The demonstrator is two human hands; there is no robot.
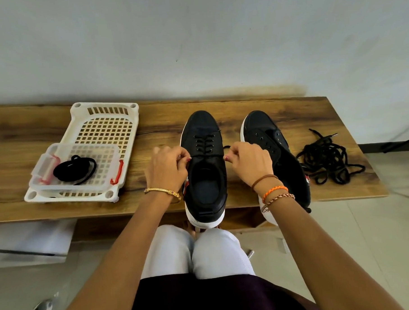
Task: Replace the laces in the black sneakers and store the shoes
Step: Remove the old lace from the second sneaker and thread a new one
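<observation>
On the wooden desk (154, 206), at the centre of the view, a black sneaker (204, 169) with a white sole stands with its toe pointing to twelve o'clock and its heel overhanging the near edge, a black lace (204, 143) already threaded through its upper eyelets. The left hand (167, 167) sits at the shoe's nine o'clock side with fingers curled, thumb and forefinger pinched together at the collar, seemingly on one end of the lace, though the strand itself is hard to make out there. The right hand (249, 161) sits at the three o'clock side, fingers likewise curled and pinching the other lace end, a short dark loop showing just beyond its fingertips. A second black sneaker (276, 156) lies just beside the first at three o'clock, toe also to twelve, its eyelets bare and partly hidden by the right wrist. Farther toward three o'clock, well apart from the hands, a tangled heap of loose black laces (328, 160) lies on the wood. Toward nine o'clock a white slotted tray (101, 126) rests on the desk, and a clear plastic box (83, 183) with red clasps sits in its near half, holding a coiled black lace (74, 170).
</observation>
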